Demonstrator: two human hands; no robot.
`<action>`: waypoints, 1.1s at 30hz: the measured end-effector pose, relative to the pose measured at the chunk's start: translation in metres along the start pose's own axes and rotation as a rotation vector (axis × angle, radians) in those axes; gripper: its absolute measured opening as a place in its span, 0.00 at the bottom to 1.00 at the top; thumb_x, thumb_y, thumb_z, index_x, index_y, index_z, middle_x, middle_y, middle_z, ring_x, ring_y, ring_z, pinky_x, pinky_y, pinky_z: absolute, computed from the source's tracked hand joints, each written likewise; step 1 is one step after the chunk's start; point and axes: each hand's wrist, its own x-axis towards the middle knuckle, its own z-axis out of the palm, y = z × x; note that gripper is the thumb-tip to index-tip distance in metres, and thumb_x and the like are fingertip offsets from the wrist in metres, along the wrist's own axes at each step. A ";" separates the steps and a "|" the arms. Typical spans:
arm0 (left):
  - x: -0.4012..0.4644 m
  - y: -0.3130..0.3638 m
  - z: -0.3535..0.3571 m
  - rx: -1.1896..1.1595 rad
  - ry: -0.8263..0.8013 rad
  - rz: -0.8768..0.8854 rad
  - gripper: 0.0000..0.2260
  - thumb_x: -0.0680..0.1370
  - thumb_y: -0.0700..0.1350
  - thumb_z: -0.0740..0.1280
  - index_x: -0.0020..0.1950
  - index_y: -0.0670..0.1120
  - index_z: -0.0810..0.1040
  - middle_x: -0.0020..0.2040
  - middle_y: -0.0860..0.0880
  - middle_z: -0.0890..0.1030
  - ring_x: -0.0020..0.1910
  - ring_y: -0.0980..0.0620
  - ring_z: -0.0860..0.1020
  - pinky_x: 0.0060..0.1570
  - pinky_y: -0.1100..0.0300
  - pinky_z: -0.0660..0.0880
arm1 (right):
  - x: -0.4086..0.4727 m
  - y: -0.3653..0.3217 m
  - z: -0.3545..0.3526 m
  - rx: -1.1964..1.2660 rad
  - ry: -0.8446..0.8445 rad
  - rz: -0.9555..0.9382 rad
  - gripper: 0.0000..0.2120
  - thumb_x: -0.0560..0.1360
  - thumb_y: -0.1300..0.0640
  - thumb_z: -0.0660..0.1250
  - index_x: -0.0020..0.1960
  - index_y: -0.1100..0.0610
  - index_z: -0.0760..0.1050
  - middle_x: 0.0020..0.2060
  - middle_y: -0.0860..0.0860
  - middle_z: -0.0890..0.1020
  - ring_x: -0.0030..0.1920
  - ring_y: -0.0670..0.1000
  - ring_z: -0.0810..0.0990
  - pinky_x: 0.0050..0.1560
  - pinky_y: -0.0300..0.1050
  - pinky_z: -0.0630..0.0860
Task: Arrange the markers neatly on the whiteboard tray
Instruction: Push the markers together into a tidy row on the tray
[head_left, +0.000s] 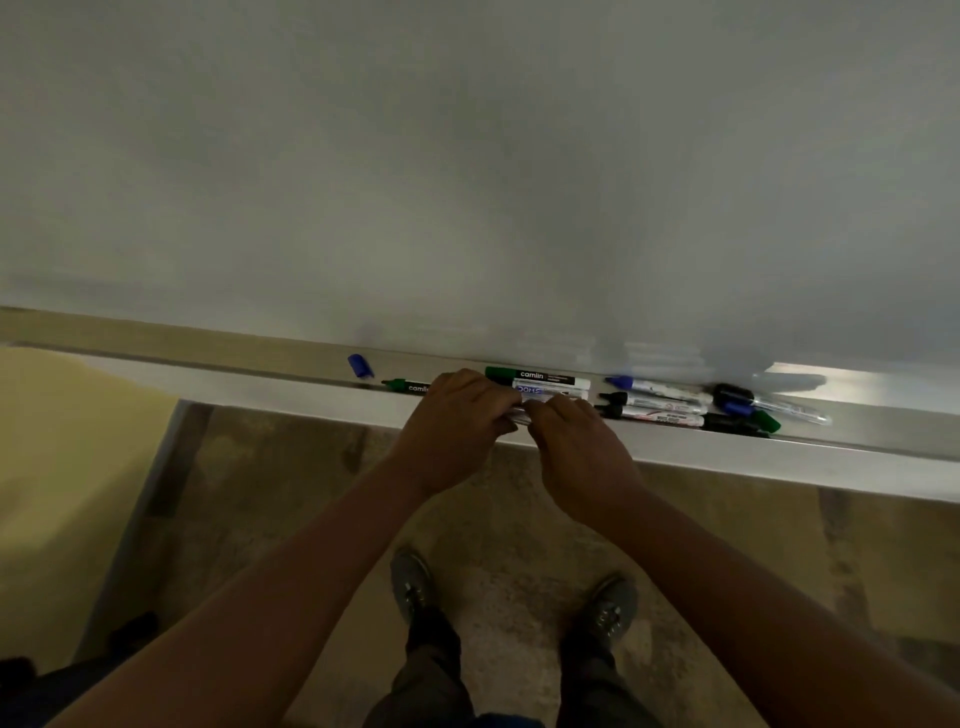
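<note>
A long metal whiteboard tray (857, 431) runs below the whiteboard (467, 156). My left hand (457, 421) and my right hand (576, 447) meet at the tray's middle, both closed on one white marker (519, 413) between them. Behind the hands lie a green-capped marker (530, 375) and a white marker with blue print (550, 387). Left of my left hand an uncapped green marker (405, 385) pokes out. A loose blue cap (360, 365) lies further left. To the right sits a jumbled pile of several markers (691, 408), blue, black and green.
Below the tray is a mottled brown floor (291, 493) with my two shoes (410, 582) on it. A yellow wall panel (62, 467) stands at the left. The tray's left stretch beyond the blue cap holds nothing.
</note>
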 end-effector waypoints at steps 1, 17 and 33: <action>-0.001 -0.003 0.000 -0.013 -0.002 -0.021 0.13 0.74 0.45 0.72 0.58 0.45 0.79 0.52 0.46 0.82 0.52 0.45 0.77 0.52 0.49 0.73 | -0.003 0.002 0.001 0.009 -0.003 0.012 0.21 0.75 0.61 0.65 0.67 0.56 0.70 0.55 0.55 0.77 0.51 0.53 0.74 0.47 0.46 0.74; -0.025 -0.115 -0.013 -0.150 0.270 -0.991 0.06 0.73 0.46 0.73 0.48 0.46 0.82 0.44 0.44 0.83 0.43 0.43 0.80 0.42 0.58 0.70 | 0.004 -0.008 0.002 0.129 0.049 0.088 0.14 0.79 0.58 0.62 0.65 0.54 0.71 0.51 0.50 0.77 0.47 0.48 0.72 0.43 0.43 0.72; -0.013 -0.074 -0.036 -0.905 0.475 -1.135 0.07 0.68 0.38 0.76 0.45 0.45 0.84 0.39 0.49 0.85 0.38 0.54 0.83 0.35 0.65 0.77 | 0.008 -0.025 -0.001 0.178 0.037 0.090 0.15 0.82 0.54 0.57 0.67 0.52 0.71 0.52 0.50 0.78 0.49 0.46 0.71 0.46 0.42 0.69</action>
